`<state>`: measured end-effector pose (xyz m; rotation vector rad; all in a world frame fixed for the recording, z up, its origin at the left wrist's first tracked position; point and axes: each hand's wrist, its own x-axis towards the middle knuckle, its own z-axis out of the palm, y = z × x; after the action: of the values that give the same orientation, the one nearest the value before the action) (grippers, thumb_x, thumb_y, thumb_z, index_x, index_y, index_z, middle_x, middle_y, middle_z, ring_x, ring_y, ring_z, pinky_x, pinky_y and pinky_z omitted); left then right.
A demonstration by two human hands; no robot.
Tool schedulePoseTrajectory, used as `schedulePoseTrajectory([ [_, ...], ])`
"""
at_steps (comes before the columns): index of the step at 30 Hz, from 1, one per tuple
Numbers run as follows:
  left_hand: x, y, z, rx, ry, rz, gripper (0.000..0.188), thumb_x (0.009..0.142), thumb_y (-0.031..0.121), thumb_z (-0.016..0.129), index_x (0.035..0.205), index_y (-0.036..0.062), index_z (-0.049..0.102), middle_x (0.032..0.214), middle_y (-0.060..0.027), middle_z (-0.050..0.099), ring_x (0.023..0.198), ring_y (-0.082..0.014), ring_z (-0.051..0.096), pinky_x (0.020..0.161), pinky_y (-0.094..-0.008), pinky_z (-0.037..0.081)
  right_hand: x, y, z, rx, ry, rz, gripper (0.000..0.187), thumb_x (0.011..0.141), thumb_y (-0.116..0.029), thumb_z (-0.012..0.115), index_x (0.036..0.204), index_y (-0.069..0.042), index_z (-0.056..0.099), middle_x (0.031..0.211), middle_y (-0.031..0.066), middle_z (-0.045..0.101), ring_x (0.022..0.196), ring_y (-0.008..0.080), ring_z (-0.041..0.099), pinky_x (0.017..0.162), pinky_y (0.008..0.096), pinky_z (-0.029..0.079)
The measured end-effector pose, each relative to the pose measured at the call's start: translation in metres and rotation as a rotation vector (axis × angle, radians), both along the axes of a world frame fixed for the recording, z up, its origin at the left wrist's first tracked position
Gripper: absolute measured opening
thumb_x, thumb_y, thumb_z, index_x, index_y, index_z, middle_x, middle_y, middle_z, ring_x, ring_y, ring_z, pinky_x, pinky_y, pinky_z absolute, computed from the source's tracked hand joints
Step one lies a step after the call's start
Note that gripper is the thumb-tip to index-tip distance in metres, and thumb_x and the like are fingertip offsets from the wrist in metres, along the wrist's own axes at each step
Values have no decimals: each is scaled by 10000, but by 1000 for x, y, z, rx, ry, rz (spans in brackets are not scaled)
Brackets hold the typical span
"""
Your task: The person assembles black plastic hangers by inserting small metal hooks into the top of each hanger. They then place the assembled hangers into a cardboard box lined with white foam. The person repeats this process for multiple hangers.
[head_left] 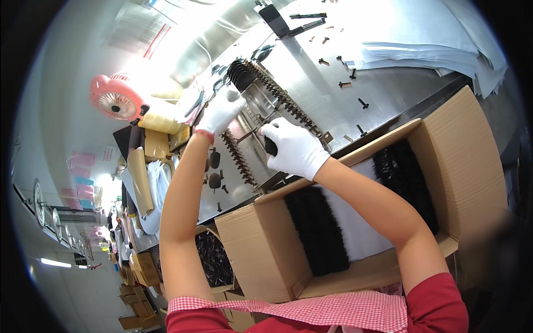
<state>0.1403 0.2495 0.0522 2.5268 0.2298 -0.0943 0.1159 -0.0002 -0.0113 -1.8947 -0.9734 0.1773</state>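
My right hand (pixel 297 147), in a white glove, is closed around a dark rounded piece (pixel 271 146) over the near part of a metal rack. The glove hides much of that piece. My left hand (pixel 222 108), also gloved and wearing a red band at the wrist, is smeared by motion above the rack's left side; its fingers cannot be made out. Two toothed rails (pixel 286 100) run along the rack. A row of black oval pieces (pixel 241 75) stands at its far end. Loose dark oval pieces (pixel 215 158) lie on the metal table left of the rack.
An open cardboard box (pixel 261 236) with black bristly bundles (pixel 316 230) stands against the table's near edge. Small dark pins (pixel 362 103) lie scattered to the right, near stacked white sheets (pixel 422 53). A phone on a stand (pixel 272 19) is at the back; a pink fan (pixel 116 97) sits left.
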Motion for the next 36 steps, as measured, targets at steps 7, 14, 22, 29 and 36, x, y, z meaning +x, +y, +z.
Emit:
schedulePoseTrajectory([
  [7,98,-11,1,676,-44,65,724,727,433,791,1352,130,586,1301,-153,625,1213,-310,576,1037,-385,445,16,-11,8,-89,69,212,350,749,-157,693,1078,-77,604,986,152,671,986,347,652,869,428,534],
  [14,124,-41,-23,444,83,297,490,812,113,636,1295,47,583,1170,-201,675,1054,-319,651,946,-378,497,19,-9,-4,-84,28,194,340,735,-157,698,1043,-79,576,978,157,663,927,356,658,828,453,542],
  [22,27,-33,-11,591,-248,100,408,919,254,575,1239,0,577,1029,-229,685,991,-376,654,914,-443,488,3,11,-15,401,-154,-276,533,743,-176,786,1178,-81,493,1354,210,482,1117,396,603,913,423,538],
  [29,-135,-144,0,-555,-222,43,421,1004,413,559,1124,14,502,970,-64,569,857,-138,579,679,-292,500,-43,-23,7,398,-343,-137,793,623,-135,857,1316,-121,471,1301,147,500,1062,341,614,875,380,548],
  [36,-208,-234,-20,-820,-114,142,703,763,250,831,1294,7,440,1182,-76,548,1113,-145,545,936,-306,494,-94,-113,12,310,-464,150,787,565,-121,871,1277,-129,538,1223,114,593,1175,354,573,972,436,497],
])
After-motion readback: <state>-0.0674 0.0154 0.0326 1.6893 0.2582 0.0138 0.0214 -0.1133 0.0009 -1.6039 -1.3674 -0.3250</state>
